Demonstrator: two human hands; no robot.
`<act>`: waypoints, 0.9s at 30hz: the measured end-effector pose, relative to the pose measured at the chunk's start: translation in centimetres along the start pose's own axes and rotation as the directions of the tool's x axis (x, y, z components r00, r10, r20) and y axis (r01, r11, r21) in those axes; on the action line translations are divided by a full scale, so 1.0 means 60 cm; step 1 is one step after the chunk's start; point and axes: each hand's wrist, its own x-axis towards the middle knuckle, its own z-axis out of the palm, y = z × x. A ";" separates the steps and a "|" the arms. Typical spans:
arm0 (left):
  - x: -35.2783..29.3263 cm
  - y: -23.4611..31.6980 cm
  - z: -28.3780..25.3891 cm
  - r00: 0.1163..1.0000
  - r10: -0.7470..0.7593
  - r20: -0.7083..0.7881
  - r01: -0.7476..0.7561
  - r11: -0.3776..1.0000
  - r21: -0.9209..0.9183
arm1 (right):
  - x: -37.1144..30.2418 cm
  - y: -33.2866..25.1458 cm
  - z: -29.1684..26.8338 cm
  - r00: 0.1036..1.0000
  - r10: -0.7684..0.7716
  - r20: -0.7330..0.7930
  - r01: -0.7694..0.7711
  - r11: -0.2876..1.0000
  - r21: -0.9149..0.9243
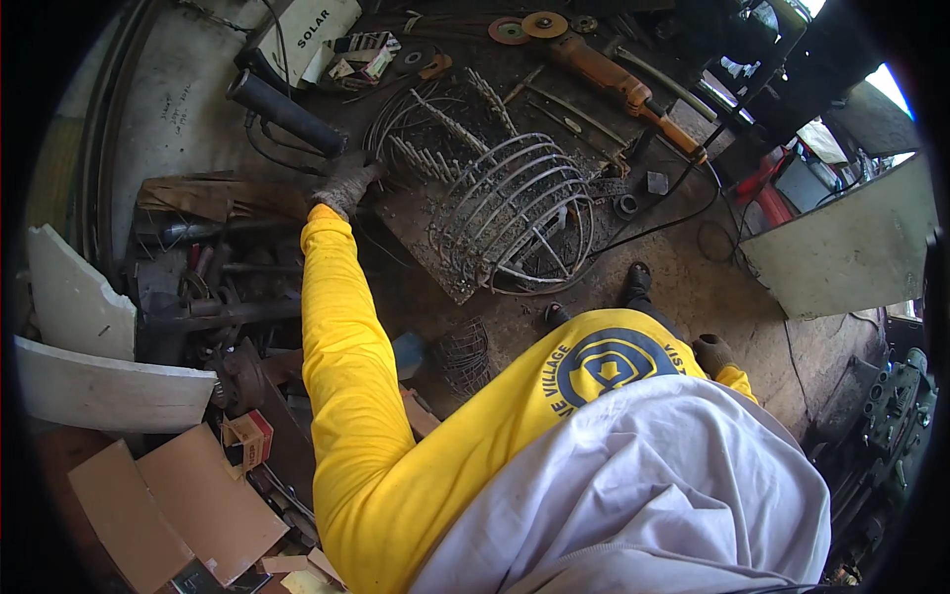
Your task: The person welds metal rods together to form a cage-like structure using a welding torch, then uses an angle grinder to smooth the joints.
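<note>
Pale cloth (643, 465) lay nearest. Far left, the left hand (348, 182) was at or just beside a dark tube's (287, 114) near end; the right hand (712, 353) hung at the right. Neither grip could be told. The tube looked stiff, weighty, best grasped mid-length. Rod cage (515, 193) and plate edge (424, 263) crowded its right; farther right, floor (693, 259) offered room.

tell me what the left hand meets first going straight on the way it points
Most likely the wire coil, just past the left hand in the picture; depth is unclear, so it might pass above.
</note>
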 end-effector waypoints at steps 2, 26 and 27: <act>-0.008 0.015 -0.003 0.998 -0.029 0.050 0.025 0.996 0.084 | -0.007 -0.010 -0.002 1.000 0.018 0.010 -0.019 0.999 0.038; -0.052 0.032 0.020 0.993 -0.075 0.086 0.091 0.977 -0.192 | -0.018 -0.045 -0.007 0.998 0.048 0.039 -0.046 0.998 -0.042; -0.054 0.029 0.020 0.994 -0.066 0.087 0.080 0.980 -0.180 | -0.017 -0.044 -0.007 0.998 0.052 0.046 -0.051 0.998 -0.027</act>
